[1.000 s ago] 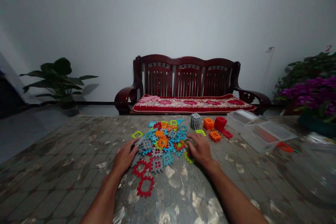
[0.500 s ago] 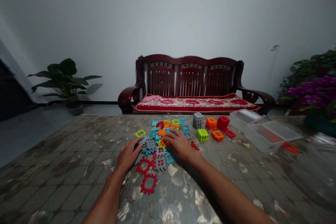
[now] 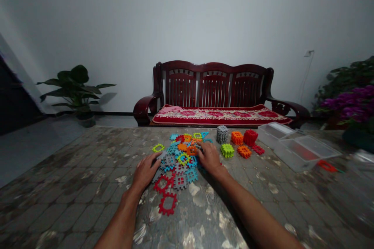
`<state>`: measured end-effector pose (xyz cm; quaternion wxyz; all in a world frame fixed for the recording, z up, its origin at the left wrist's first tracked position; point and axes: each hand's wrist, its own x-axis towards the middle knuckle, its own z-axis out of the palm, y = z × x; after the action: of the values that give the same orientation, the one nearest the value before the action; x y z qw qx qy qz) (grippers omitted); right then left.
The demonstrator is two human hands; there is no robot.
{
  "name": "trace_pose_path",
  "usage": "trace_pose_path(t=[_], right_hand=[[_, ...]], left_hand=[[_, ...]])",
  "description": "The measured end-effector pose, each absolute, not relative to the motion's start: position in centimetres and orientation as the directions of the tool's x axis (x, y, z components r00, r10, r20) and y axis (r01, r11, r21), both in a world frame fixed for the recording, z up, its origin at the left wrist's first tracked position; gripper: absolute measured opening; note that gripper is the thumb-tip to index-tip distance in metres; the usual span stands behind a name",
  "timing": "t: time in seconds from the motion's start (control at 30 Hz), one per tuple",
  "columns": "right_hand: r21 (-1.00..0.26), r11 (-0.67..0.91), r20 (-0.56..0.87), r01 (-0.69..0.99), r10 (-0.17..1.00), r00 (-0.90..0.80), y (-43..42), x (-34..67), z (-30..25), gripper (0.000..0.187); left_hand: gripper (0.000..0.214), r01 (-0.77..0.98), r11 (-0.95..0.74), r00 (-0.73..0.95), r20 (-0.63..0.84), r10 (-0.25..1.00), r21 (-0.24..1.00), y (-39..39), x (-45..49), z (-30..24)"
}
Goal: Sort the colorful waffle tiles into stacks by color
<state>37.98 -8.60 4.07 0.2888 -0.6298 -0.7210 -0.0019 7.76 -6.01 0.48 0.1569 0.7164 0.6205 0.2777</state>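
A loose pile of notched plastic building tiles in grey, blue, red, yellow-green and orange lies on the table in front of me. My left hand [image 3: 146, 169] rests at the pile's left edge, its fingers stretched out and touching the grey tiles [image 3: 170, 160]. At the right side of the pile, my right hand [image 3: 209, 157] has its thumb and fingers closed on the edge of an orange tile [image 3: 192, 151]. A yellow-green tile [image 3: 183, 158] lies just below that one. Two red frame tiles [image 3: 168, 203] lie nearest to me.
Sorted stacks stand right of the pile: grey [image 3: 222, 134], yellow-green [image 3: 227, 150], orange [image 3: 237, 137] and red [image 3: 250, 137]. Farther right are an open clear plastic box [image 3: 305, 151] and a red-handled item [image 3: 326, 166]. A wooden bench [image 3: 213, 89] stands behind the table.
My right hand has drawn back to the right, and the orange tile at its fingertips has shifted right too. More of the yellow-green tile shows. My left hand stays at the pile.
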Motion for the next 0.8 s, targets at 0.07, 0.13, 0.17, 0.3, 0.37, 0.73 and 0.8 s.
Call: trace_pose_path(t=[0.07,0.13,0.17,0.3,0.37,0.73,0.8], right_hand=[[-0.357,0.231,0.458,0.905,0.888,-0.046,-8.9,37.7,4.1,0.034],[-0.328,0.296,0.456,0.897,0.881,-0.124,-9.6,37.0,4.1,0.029],[-0.309,0.327,0.439,0.893,0.882,-0.171,-9.9,36.4,4.1,0.025],[-0.222,0.363,0.344,0.905,0.898,-0.275,-11.0,34.0,4.3,0.016],[-0.192,0.335,0.297,0.923,0.916,-0.271,-11.1,33.2,4.4,0.019],[-0.308,0.398,0.385,0.864,0.883,-0.270,-11.5,33.7,4.0,0.008],[-0.356,0.416,0.464,0.837,0.856,-0.228,-11.7,35.0,4.1,0.008]], left_hand=[[0.047,0.803,-0.186,0.081,0.205,0.975,0.566,-6.0,7.7,0.4],[0.047,0.807,-0.184,0.080,0.204,0.976,0.562,-5.9,7.6,0.4],[0.047,0.808,-0.182,0.079,0.202,0.976,0.560,-5.9,7.6,0.3],[0.048,0.804,-0.185,0.073,0.215,0.974,0.564,-5.9,7.6,0.0],[0.048,0.799,-0.191,0.074,0.222,0.972,0.570,-5.8,7.6,-0.2],[0.050,0.802,-0.199,0.084,0.223,0.971,0.563,-5.7,7.5,-0.1],[0.050,0.799,-0.204,0.092,0.220,0.971,0.566,-5.8,7.5,0.0]])
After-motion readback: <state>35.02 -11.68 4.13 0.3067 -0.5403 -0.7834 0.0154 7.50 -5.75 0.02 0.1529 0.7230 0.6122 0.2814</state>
